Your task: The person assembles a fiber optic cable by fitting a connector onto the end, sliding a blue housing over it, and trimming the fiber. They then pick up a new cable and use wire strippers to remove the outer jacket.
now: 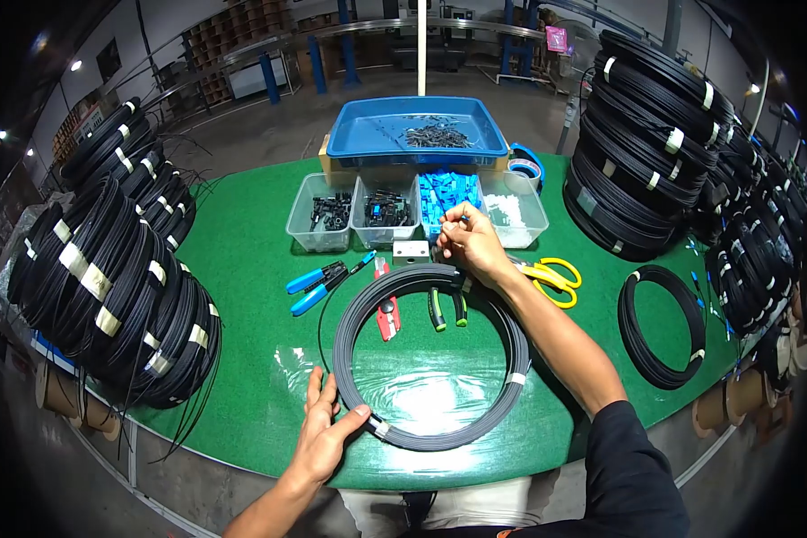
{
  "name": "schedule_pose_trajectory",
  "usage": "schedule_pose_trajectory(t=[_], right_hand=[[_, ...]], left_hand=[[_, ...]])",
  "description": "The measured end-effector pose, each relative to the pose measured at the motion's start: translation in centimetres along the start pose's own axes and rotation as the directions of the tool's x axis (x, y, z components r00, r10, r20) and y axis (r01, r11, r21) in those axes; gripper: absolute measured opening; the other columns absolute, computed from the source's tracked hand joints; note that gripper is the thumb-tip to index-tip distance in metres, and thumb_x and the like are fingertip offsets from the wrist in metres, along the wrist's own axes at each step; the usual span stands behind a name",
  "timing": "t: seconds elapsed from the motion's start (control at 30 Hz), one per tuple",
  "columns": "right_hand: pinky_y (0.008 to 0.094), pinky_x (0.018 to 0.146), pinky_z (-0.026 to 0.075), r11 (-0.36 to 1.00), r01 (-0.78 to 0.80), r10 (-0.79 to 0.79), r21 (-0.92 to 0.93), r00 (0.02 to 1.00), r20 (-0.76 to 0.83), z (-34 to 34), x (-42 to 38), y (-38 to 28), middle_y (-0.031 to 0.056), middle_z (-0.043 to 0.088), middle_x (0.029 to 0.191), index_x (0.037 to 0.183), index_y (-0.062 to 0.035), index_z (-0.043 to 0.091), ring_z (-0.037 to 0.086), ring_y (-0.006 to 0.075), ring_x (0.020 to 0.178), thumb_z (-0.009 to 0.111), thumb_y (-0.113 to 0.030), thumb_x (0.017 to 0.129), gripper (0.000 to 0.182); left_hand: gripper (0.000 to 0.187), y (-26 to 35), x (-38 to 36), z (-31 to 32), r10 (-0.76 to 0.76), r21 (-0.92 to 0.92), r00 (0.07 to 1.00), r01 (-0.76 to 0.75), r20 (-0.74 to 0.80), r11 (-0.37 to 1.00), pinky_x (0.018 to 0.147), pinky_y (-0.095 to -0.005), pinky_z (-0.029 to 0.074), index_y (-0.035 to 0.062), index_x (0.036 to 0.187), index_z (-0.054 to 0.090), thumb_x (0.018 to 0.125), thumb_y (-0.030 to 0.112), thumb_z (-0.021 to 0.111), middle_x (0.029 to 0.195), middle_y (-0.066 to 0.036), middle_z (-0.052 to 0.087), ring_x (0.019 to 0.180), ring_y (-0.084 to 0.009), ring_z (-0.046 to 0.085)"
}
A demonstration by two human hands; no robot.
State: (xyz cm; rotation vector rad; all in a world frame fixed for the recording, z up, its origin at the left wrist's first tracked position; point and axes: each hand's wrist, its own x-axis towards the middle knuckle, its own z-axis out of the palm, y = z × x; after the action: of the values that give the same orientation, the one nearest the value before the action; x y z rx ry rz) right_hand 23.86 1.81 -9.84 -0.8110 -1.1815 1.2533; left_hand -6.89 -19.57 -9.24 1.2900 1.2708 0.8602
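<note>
Mid-frame, the left hand spreads open against the lower-left edge of the cable coil on the counter, probably steadying it, while the right hand pinches closed above, contents unclear.

A desk with a green top and a curved outline stands on a dull grey floor in a large industrial hall. On the left, a pale wall carries a dark rectangular panel or opening, too dim to tell which. Brown stacked goods rise near the back, beside a pale cabinet-like unit. A long metal rail bends across the background among blue posts, with dark machinery behind it. A white pole stands upright beyond the desk. Small bright lamps shine at left, and glare whitens the desk's near part.
</note>
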Motion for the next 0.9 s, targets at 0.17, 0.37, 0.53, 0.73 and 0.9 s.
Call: schedule_pose_trajectory(t=[0.17, 0.37, 0.53, 0.73, 0.9], right_hand=[[0.0243, 0.055, 0.048, 0.994, 0.058, -0.065, -0.094, 0.995, -0.07, 1.5, 1.1, -1.7, 0.0044, 0.062, 0.08, 0.112, -0.0062, 0.053, 0.061, 0.0101, 0.065, 0.056, -0.011, 0.1, 0.013], [0.0232, 0.054, 0.047, 0.953, 0.3, -0.302, -0.05, 0.953, -0.019, 3.4, 5.0, -4.8, 0.0046, 0.063, 0.082, 0.116, -0.007, 0.052, 0.059, 0.0093, 0.061, 0.057, -0.01, 0.099, 0.018], [0.0226, 0.053, 0.048, 0.907, 0.394, -0.397, -0.147, 0.918, 0.008, 5.5, 8.3, -7.5, 0.0051, 0.061, 0.085, 0.111, -0.0065, 0.056, 0.056, 0.0082, 0.061, 0.063, -0.008, 0.094, 0.018], [0.0257, 0.056, 0.048, 0.847, 0.427, -0.422, -0.317, 0.902, 0.088, 6.9, 10.8, -9.2, 0.0043, 0.063, 0.086, 0.108, -0.0055, 0.061, 0.058, 0.0095, 0.065, 0.067, -0.009, 0.091, 0.019], [0.0334, 0.071, 0.053, 0.547, 0.48, -0.361, -0.686, 0.875, 0.323, 7.3, 12.6, -8.4, 0.0128, 0.071, 0.085, 0.101, -0.0011, 0.068, 0.067, 0.0182, 0.076, 0.066, -0.008, 0.087, 0.016]], left_hand=[[0.094, 1.0, 0.6, -1.2, -0.026, 0.153, 0.998, 0.016, 0.061, 0.988, 0.12, -0.0451, 0.019, -0.015, 0.149, 0.022, 0.087, 0.039, 0.067, 0.162, -0.029, 0.001, 0.151, -0.0397, 0.009], [0.073, 5.2, 7.2, -4.2, 0.336, 0.392, 0.942, -0.312, 0.008, 0.866, 0.113, -0.0452, 0.029, -0.001, 0.146, 0.041, 0.088, 0.036, 0.064, 0.152, -0.021, 0.036, 0.138, -0.0356, 0.036], [0.035, 10.2, 16.9, -6.7, 0.57, 0.48, 0.819, -0.525, 0.061, 0.703, 0.09, -0.0379, 0.05, 0.0005, 0.117, 0.065, 0.083, 0.008, 0.059, 0.112, -0.015, 0.068, 0.1, -0.0272, 0.066], [0.024, 12.3, 28.6, -9.3, 0.444, 0.743, 0.824, -0.534, 0.352, 0.403, 0.081, -0.0382, 0.054, -0.0009, 0.091, 0.07, 0.071, -0.002, 0.057, 0.09, -0.017, 0.072, 0.087, -0.0305, 0.069], [0.024, 12.9, 33.6, -8.7, -0.027, 0.831, 0.833, -0.55, 0.553, 0.083, 0.071, -0.0403, 0.055, 0.0133, 0.076, 0.077, 0.065, -0.005, 0.066, 0.08, -0.01, 0.074, 0.076, -0.0294, 0.071]])
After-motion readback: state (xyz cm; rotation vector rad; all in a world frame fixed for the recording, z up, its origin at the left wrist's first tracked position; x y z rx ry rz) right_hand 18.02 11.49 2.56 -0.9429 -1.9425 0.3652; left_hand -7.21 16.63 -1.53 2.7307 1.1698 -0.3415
